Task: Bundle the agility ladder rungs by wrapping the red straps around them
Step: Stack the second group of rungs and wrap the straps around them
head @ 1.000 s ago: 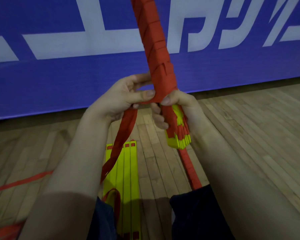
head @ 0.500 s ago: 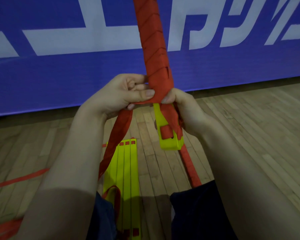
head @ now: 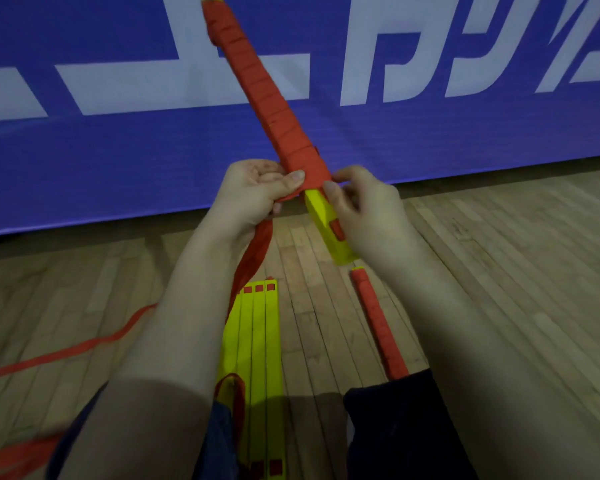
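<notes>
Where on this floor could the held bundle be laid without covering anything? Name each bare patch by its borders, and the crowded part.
Widest: bare floor right of the right forearm, below the blue banner. Narrower: the strip between the flat yellow rungs and the wrapped bundle on the floor. Crowded: near left, where the loose red strap trails.

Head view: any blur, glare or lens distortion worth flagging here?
Head view: dim, no glare; wide-angle bends the lower edge of the blue banner; red-wrapped bundle soft toward its far tip; left hand and right hand fairly sharp; wooden floor shadowed near the bottom.
</notes>
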Demonstrator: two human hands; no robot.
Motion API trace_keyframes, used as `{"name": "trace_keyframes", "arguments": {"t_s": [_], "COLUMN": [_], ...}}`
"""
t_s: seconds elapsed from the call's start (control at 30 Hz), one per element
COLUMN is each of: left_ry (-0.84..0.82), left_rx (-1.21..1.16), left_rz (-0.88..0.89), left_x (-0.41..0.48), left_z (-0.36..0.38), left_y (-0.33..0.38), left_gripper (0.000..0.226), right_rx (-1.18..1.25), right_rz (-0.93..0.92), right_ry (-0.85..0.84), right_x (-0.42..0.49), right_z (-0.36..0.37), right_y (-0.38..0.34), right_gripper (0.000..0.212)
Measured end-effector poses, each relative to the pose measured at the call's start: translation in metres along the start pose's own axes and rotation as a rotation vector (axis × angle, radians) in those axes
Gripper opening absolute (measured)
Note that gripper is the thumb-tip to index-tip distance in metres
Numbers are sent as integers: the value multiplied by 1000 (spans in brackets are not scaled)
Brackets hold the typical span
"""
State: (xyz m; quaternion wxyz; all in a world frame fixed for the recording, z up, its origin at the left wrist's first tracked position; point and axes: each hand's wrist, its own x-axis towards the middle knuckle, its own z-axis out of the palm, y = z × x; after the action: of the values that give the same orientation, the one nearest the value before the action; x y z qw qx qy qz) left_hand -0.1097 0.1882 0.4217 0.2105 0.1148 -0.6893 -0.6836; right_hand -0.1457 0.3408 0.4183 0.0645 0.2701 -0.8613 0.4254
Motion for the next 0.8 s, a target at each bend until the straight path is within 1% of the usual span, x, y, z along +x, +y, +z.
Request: {"name": "trace_keyframes", "arguments": {"t_s": [0.03,0.07,0.1,0.13,0.17,0.2,0.27,0.37,0.43,0.53,0.6,0.7,0.73,0.8], "left_ry": [27,51,74,100,129,161,217,237,228,183,101,-41,-77,-120], "left_rx": [-21,-52,-77,-80,-66,-48,-18,46,66,120,127,85,96,152], "left_rz": [-1,-2,2,7,13,20,35,62,96,147,144,95,82,68], "left_x": [1,2,2,3,3,4,4,4,4,2,-1,-3,-3,-4], "left_z": [3,6,8,9,10,11,12,14,13,9,5,-5,-10,-18], "left_y": [-3,-6,-7,-7,-6,-6,-6,-3,-1,4,10,18,19,17], "left_gripper": [12,10,9,9,11,15,24,28,29,36,43,45,43,33], "right_rx": [-195,-371,-482,-525,-542,-564,-634,-654,-539,-223,-65,192,282,441], "right_rz": [14,18,9,-1,-3,12,44,35,51,70,92,216,252,292], "right_ry": [13,7,-3,-25,-45,-64,-64,30,44,16,23,48,44,33], "right_x": [-1,-3,-6,-10,-12,-12,-9,-4,-2,-4,-5,-1,0,1], "right_z": [6,11,15,19,21,24,31,35,34,30,28,27,27,27], "right_y": [-4,-7,-9,-10,-9,-6,4,8,7,5,6,9,8,6], "right_gripper": [40,51,67,83,94,98,93,77,66,37,32,24,19,14]}}
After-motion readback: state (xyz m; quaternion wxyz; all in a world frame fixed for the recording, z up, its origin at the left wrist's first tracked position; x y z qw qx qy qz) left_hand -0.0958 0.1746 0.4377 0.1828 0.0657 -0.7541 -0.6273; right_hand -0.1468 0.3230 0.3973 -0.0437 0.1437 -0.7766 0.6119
